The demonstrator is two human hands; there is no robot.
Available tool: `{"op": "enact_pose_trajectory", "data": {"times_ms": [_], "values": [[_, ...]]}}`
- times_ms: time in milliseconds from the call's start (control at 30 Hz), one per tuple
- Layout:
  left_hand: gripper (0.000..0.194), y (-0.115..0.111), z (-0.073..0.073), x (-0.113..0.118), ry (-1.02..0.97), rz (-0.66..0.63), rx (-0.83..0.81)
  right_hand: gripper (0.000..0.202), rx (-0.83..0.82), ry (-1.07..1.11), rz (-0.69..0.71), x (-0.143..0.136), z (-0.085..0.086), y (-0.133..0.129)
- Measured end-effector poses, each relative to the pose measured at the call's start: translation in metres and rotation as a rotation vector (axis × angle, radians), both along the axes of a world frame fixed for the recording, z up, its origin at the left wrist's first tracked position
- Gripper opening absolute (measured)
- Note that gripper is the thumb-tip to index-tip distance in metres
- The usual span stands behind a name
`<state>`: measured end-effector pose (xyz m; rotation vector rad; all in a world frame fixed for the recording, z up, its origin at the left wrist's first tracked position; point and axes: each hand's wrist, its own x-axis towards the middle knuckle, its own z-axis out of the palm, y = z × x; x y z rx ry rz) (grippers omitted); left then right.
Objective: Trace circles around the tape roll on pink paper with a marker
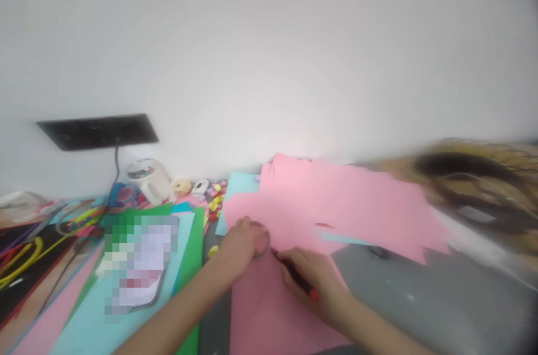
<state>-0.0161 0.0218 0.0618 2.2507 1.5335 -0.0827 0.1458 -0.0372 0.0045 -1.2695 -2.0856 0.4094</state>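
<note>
Pink paper (269, 316) lies in front of me, with both hands over it. My left hand (240, 246) is closed at the edge of a small round, see-through ring-like thing (261, 240), holding it flat against the pink paper. Just right of the ring, my right hand (313, 282) is wrapped round a black pen with a red end (300, 279). Its tip points toward the ring's lower right edge and seems close to the paper; whether it touches, I cannot tell.
More pink sheets (336, 192) spread behind. At left a blurred-out phone (147, 265) rests on green and light blue paper (92, 316). A white mug-like container (151, 181) stands by the wall, below a black socket panel (98, 132). A dark mat (399, 288) lies right.
</note>
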Motion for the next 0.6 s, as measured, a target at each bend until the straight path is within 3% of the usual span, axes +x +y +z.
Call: {"op": "enact_pose_trajectory", "data": {"times_ms": [200,367,600], "values": [[0.041,0.004,0.003,0.003,0.143,-0.049,0.035,0.024,0.038,-0.126,0.103,-0.008,-0.012,-0.01],[0.042,0.011,0.001,0.006,0.24,-0.081,0.057,0.047,0.031,-0.205,0.21,-0.017,-0.02,-0.011],[0.042,0.013,0.003,0.011,0.329,-0.09,0.065,0.024,0.099,-0.193,0.227,-0.033,-0.001,-0.007]]}}
